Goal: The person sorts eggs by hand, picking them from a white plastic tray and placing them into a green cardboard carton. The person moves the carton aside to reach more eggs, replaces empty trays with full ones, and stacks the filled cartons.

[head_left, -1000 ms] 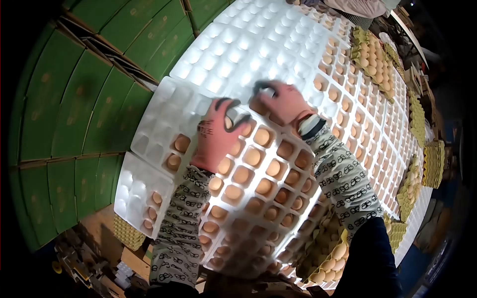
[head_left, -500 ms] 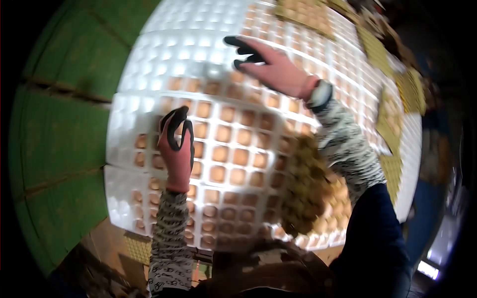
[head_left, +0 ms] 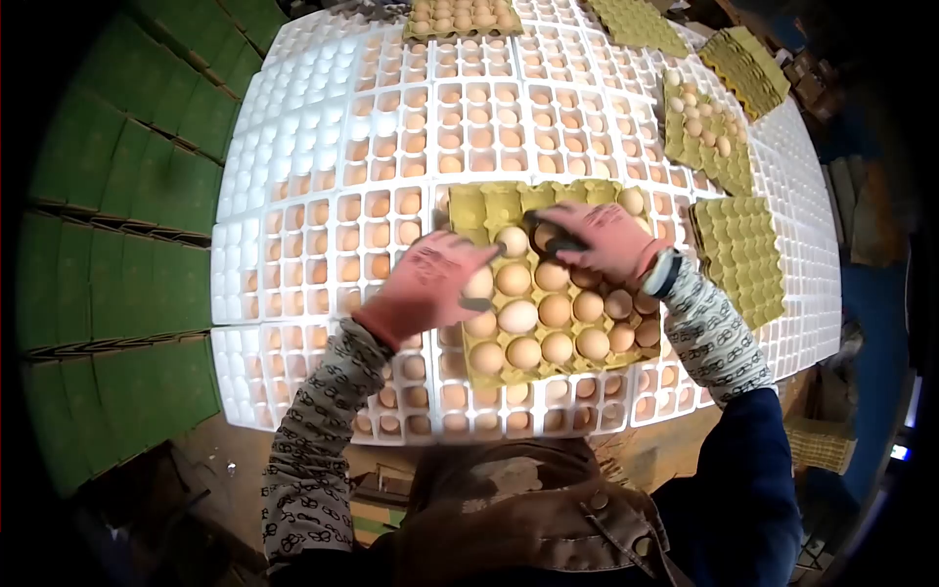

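Eggs (head_left: 555, 311) all over the head view, and the ones by the hands sit in a yellow pulp tray (head_left: 473, 207) resting on the white trays (head_left: 293, 137), right in front of the person. Big change: half a second ago the left hand (head_left: 430, 286) and right hand (head_left: 602, 240) were well apart over the white trays, and now they've come together over the pulp tray. So, as I read it, the work has swung from the white cells to the loaded tray. Left thumb and fingers curve around an egg at the tray's left side, but I can't tell if it's actually gripped. Right fingertips bend in around another egg farther over, a bit blurry, so no idea whether that one's held either. Far row of the tray is mostly bare cups; nearer rows look pretty full.
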A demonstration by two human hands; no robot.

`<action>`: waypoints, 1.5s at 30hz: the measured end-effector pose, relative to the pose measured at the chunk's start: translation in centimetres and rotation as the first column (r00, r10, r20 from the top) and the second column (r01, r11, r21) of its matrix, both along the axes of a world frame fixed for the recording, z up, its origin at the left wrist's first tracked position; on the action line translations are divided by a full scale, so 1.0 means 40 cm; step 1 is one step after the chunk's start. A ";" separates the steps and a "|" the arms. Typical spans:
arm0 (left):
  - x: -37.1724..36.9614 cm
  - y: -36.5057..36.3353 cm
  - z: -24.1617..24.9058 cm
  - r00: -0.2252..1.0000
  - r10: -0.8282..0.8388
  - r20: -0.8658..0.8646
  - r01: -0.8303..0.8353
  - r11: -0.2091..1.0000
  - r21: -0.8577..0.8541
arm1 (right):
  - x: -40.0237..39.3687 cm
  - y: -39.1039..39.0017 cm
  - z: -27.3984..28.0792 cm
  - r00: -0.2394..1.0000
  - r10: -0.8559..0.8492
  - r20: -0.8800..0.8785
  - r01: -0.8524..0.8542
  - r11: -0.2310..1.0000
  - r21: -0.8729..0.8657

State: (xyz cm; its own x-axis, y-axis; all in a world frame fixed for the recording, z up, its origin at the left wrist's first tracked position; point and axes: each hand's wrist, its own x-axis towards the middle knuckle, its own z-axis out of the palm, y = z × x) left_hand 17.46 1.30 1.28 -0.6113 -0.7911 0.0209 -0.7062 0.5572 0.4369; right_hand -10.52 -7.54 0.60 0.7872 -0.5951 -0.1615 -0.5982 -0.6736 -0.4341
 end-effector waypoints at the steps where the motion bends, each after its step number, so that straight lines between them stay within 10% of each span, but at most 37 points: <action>1: 0.006 0.011 0.005 0.976 0.088 -0.197 -0.075 0.995 0.072 | -0.037 0.002 -0.009 0.928 -0.095 0.359 0.041 0.987 0.156; 3: 0.005 0.041 -0.062 0.320 0.538 -0.780 -0.126 0.840 0.527 | -0.110 0.017 0.025 0.639 -0.664 0.388 0.118 0.584 0.803; 4: 0.030 0.027 -0.063 0.100 0.666 -0.739 -0.030 0.744 0.667 | -0.120 0.016 0.035 0.563 -0.685 0.462 0.128 0.625 0.770; 5: 0.029 0.020 -0.074 0.169 0.653 -0.738 -0.076 0.756 0.651 | -0.125 0.017 -0.009 0.458 -0.684 0.568 0.091 0.671 0.735; 7: -0.031 -0.018 -0.064 0.277 0.786 -0.553 -0.298 0.618 0.728 | -0.097 0.013 0.060 0.673 -0.600 0.433 0.036 0.612 0.790; 8: -0.065 -0.030 -0.017 0.774 0.476 -0.417 -0.427 0.879 0.211 | -0.037 0.054 0.051 0.781 -0.383 0.494 0.114 0.865 0.489; 10: -0.119 -0.067 -0.023 0.931 0.366 -0.012 -0.366 0.931 0.013 | 0.029 0.122 0.048 0.997 -0.074 -0.030 0.074 0.997 0.004; 11: -0.131 -0.080 -0.019 0.927 0.329 0.179 -0.343 0.938 0.051 | 0.053 0.144 0.027 0.961 -0.048 -0.272 0.014 0.992 -0.124; 15: -0.066 -0.089 -0.050 0.891 0.373 -0.260 -0.296 0.909 0.293 | 0.002 0.125 -0.005 0.997 -0.071 0.035 0.075 0.987 -0.143; 18: -0.018 0.000 -0.030 0.214 0.727 -0.653 -0.117 0.682 0.722 | -0.120 0.094 0.020 0.814 -0.435 0.385 0.212 0.839 0.501; 21: -0.030 0.062 0.048 0.205 0.713 -0.670 -0.016 0.687 0.726 | -0.224 0.064 0.045 0.489 -0.777 0.396 -0.120 0.390 0.913; 22: -0.017 0.047 0.037 0.342 0.703 -0.623 0.094 0.634 0.768 | -0.212 0.054 0.029 0.427 -0.780 0.457 -0.040 0.489 0.872; 23: -0.029 0.038 0.030 0.435 0.702 -0.564 0.042 0.610 0.792 | -0.214 0.013 0.051 0.666 -0.655 0.357 0.129 0.573 0.810; 25: -0.097 0.031 0.039 0.882 0.308 -0.356 -0.249 0.947 0.202 | -0.139 -0.017 0.071 0.873 -0.394 0.287 0.185 0.812 0.553; 26: -0.135 0.035 0.056 0.944 0.290 0.157 -0.277 0.956 -0.100 | -0.117 -0.024 0.024 0.967 -0.139 0.213 0.148 0.989 -0.027; 27: -0.152 0.031 0.046 0.931 0.244 0.271 -0.217 0.968 -0.126 | -0.087 -0.019 0.010 0.998 -0.064 -0.011 0.055 0.916 -0.398; 30: -0.146 0.026 0.022 0.873 0.128 0.470 -0.072 0.988 -0.135 | -0.036 -0.026 0.053 0.944 -0.019 -0.328 -0.057 0.974 -0.221; 31: -0.124 0.041 0.015 0.945 0.179 0.273 -0.159 0.983 -0.094 | -0.054 -0.035 0.054 0.972 -0.021 -0.235 -0.042 0.964 -0.261; 33: -0.077 0.078 -0.010 0.939 0.301 -0.168 -0.303 0.953 0.018 | -0.118 -0.066 0.001 0.882 -0.208 0.422 0.084 0.953 0.293; 35: -0.029 0.150 -0.029 0.399 0.594 -0.698 -0.098 0.785 0.612 | -0.102 -0.015 0.070 0.804 -0.486 0.342 0.219 0.777 0.591; 36: -0.013 0.197 -0.022 0.179 0.753 -0.633 0.060 0.634 0.771 | -0.081 0.016 0.114 0.770 -0.577 0.272 0.266 0.678 0.685; 38: 0.043 0.328 -0.063 -0.095 0.860 -0.502 0.222 0.509 0.831 | 0.026 0.069 0.099 0.731 -0.600 0.324 0.127 0.586 0.800; 40: 0.085 0.476 -0.233 0.067 0.648 -0.759 -0.014 0.761 0.648 | 0.134 0.117 0.088 0.770 -0.560 0.307 0.004 0.485 0.875; 44: 0.288 0.739 -0.258 -0.618 0.707 -0.345 0.282 0.609 0.742 | 0.489 0.240 0.008 0.825 -0.531 0.193 -0.042 0.283 0.958; 45: 0.367 0.822 -0.342 -0.691 0.667 -0.279 0.078 0.453 0.888 | 0.594 0.278 -0.003 0.869 -0.468 0.161 -0.018 0.295 0.955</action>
